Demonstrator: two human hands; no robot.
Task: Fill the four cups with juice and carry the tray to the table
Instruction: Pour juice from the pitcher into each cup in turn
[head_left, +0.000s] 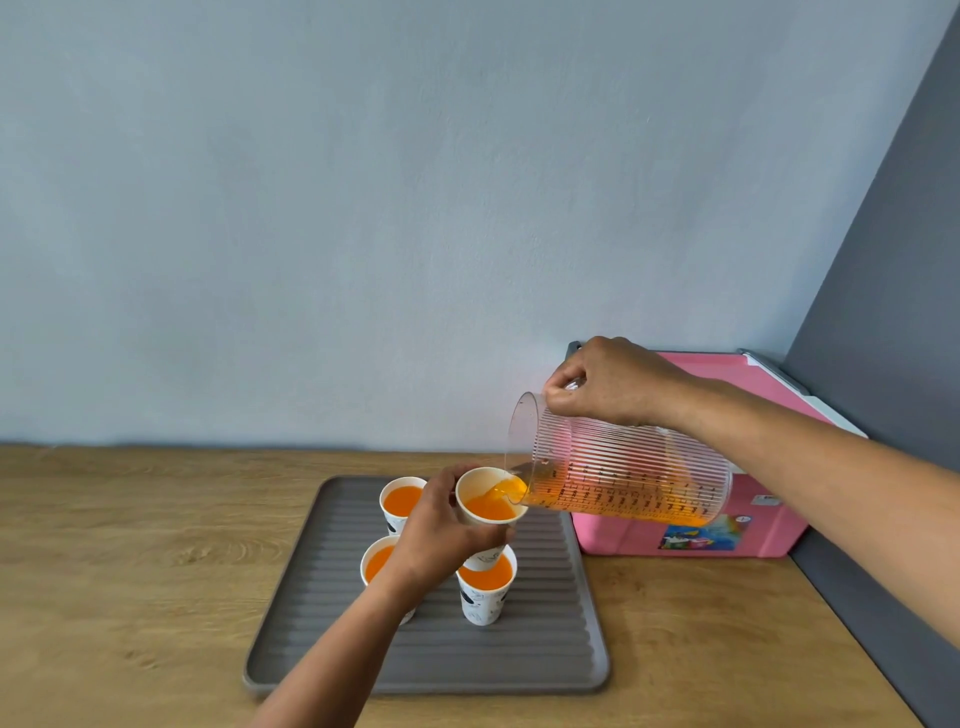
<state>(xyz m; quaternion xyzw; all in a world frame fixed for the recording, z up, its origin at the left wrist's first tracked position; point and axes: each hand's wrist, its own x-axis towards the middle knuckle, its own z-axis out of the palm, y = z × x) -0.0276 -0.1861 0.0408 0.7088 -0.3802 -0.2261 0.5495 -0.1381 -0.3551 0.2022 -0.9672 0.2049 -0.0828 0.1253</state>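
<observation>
The grey tray (519, 654) lies flat on the wooden worktop (130, 545). Three paper cups stand on it with orange juice in them. Reckoned from the tray's middle, one cup (401, 499) is at 11 o'clock, one (375, 564) at 9 o'clock, partly behind the forearm, and one (480, 605) at 3 o'clock.

The fourth cup (485, 486) is lifted clear of the tray, up toward 1 o'clock. The left hand (441, 525) holds it, fingers wrapped round its wall. The right hand (608, 387) has its fingers curled tight on the handle of the clear ribbed jug (623, 478), which is tipped well over, its lip at the cup's rim. Juice runs in, and the cup looks about half full.

By my reckoning the filling is nearly done. Left to do are topping up this last cup, setting it down among the others, putting the jug aside and carrying the tray. A pink box (727, 540) sits at 3 o'clock, just beside the tray.
</observation>
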